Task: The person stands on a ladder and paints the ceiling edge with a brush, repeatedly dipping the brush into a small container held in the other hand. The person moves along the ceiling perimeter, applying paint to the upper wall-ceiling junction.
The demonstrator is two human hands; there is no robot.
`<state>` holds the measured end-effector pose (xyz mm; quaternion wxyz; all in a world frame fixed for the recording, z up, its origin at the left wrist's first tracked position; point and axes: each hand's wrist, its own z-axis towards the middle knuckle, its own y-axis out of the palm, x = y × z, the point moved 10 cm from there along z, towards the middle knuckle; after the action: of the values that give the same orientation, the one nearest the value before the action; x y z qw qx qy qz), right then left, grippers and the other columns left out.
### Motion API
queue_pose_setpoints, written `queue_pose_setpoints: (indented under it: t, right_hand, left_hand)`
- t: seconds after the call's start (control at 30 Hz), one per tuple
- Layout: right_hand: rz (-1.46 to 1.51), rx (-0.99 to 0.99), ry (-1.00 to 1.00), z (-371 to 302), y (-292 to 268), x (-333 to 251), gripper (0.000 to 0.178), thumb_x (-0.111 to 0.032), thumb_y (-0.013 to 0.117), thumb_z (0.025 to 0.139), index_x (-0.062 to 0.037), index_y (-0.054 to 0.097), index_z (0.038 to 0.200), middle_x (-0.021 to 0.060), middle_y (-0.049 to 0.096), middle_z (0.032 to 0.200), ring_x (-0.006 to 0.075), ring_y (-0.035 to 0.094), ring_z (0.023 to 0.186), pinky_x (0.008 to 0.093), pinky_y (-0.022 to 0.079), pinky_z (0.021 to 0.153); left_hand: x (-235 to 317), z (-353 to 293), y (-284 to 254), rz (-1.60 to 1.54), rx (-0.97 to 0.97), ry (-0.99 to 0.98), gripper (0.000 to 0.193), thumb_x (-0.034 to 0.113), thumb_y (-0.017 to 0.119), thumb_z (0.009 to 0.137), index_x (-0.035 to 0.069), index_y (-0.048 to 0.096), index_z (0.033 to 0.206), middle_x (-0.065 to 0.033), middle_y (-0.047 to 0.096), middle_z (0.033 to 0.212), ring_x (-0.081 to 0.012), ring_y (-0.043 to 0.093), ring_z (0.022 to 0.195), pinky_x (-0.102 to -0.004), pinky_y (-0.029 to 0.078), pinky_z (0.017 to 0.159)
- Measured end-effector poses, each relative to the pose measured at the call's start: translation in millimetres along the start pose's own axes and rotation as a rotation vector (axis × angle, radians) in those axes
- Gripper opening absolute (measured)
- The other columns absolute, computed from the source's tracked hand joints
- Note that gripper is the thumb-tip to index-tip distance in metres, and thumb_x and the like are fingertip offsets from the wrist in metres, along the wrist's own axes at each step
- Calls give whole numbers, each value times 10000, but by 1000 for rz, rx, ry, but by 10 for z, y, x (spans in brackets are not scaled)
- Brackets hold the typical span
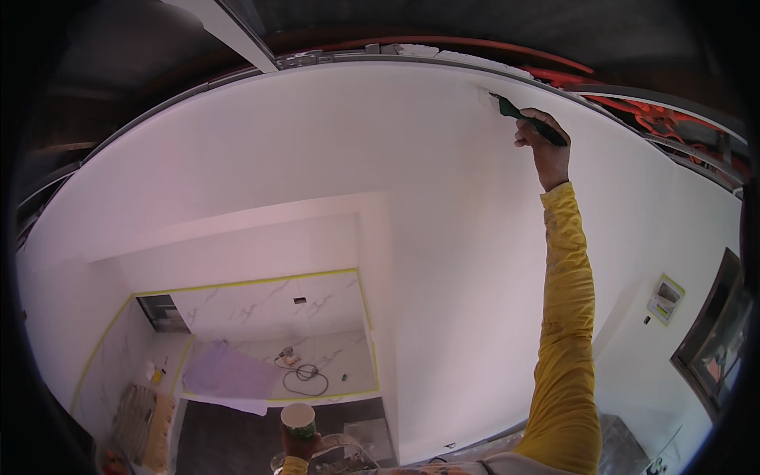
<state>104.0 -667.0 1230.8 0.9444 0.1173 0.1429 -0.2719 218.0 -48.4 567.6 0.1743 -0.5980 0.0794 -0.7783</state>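
Note:
High up on the white wall (443, 261), my right hand (546, 146) is wrapped round the dark green handle of a paintbrush (511, 108). The pale bristle end meets the wall just below its top edge, beside a small greyish patch. A yellow, paint-stained sleeve covers my stretched-out right arm. Low in the picture, my left hand (299, 445) holds a small round paint cup (300, 430), green on the side and white on top. Whether that white is paint or the inside of the cup I cannot tell.
A marble-look recess (324, 348) edged with yellow tape holds a purple sheet (229, 376) and a coiled cable (307, 381). Metal ceiling framing (237, 39) and red conduits (649, 119) run above the wall. A dark-framed window (712, 340) stands at right.

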Motion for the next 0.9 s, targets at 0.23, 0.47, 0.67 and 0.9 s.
queue_pose_setpoints:
  t: [0.23,0.47,0.67,0.9]
  right_hand:
    - [179,165,15,-38,-388,-87,211,-153,692,922,-13,677,1079,88,690,858,144,639,688,271,541,625]
    - [210,73,41,204,60,10,144,-115,704,895,-32,694,1013,85,688,799,147,645,625,273,544,584]
    - [144,237,42,101,-603,-35,192,-138,699,912,-25,692,1066,70,684,824,128,630,669,257,536,618]
    - [315,-21,39,186,65,-2,177,-127,707,910,-25,685,1054,105,702,841,150,663,678,269,557,630]
  left_hand:
    - [-14,28,36,-46,9,91,816,174,848,614,75,391,1282,-119,617,1123,-264,645,1003,-396,549,866]
    - [-86,11,-7,-51,-7,-48,922,176,864,589,70,389,1372,-130,633,1154,-261,654,1026,-392,558,899]
    - [0,1,63,-155,-42,-22,833,159,835,630,87,381,1325,-121,604,1171,-254,628,1050,-392,537,897]
    - [59,-19,69,-60,-45,-27,850,164,830,623,86,369,1333,-119,595,1190,-257,620,1069,-397,533,912]
